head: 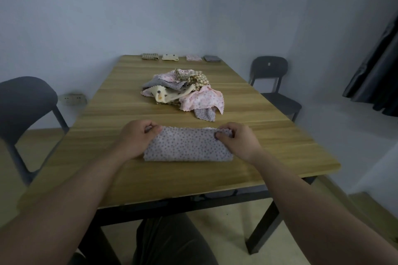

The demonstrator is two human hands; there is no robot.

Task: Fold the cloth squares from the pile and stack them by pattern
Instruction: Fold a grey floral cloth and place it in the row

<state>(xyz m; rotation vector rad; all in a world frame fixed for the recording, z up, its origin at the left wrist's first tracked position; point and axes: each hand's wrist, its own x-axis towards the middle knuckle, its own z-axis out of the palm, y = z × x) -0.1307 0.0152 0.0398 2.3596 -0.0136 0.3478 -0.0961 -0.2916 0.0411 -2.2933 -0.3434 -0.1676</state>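
Lower centre: left hand (137,140) and right hand (237,142) each pinch a far corner of the lilac dotted cloth (187,147), which lies on the table (103,170) as a half-folded strip. Judged step: first fold made; the next calls for bringing one end over the other, edges aligned. Mid-frame: unfolded pile (185,92). Upper centre: four folded stacks (170,57). No brand or writing legible.

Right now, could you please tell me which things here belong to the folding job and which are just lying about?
Job: folded lilac dotted cloth, pinched by left hand and right hand; jumbled pile of patterned cloth squares; row of small folded stacks; wooden table.
Lying about: dark grey chairs; white wall socket; black curtain.
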